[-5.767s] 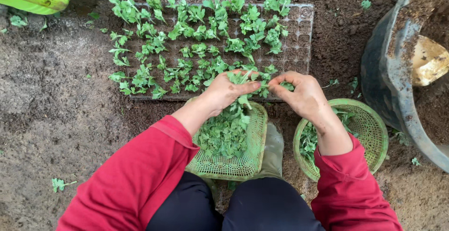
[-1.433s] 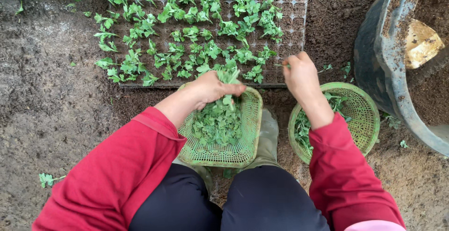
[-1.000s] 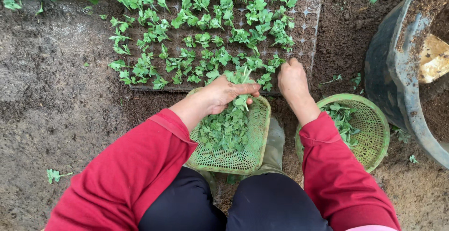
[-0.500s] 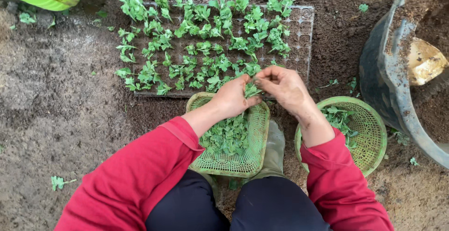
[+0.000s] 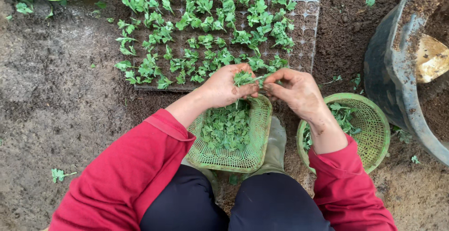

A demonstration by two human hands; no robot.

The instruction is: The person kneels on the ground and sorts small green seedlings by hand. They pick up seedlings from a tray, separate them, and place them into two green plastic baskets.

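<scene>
Left hand point(image 5: 227, 87) clutches a bunch of small green leafy cuttings point(image 5: 243, 78) above the rectangular green mesh basket point(image 5: 262, 128); right hand point(image 5: 295, 92) pinches one stem. Thin stems could snap or drop if tugged hard.

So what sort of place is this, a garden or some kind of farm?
Most likely a plant nursery or a farm's potting area. A seedling tray of small green cuttings lies on bare soil, a green mesh basket holds more cuttings, and a big tub holds potting soil.
</scene>
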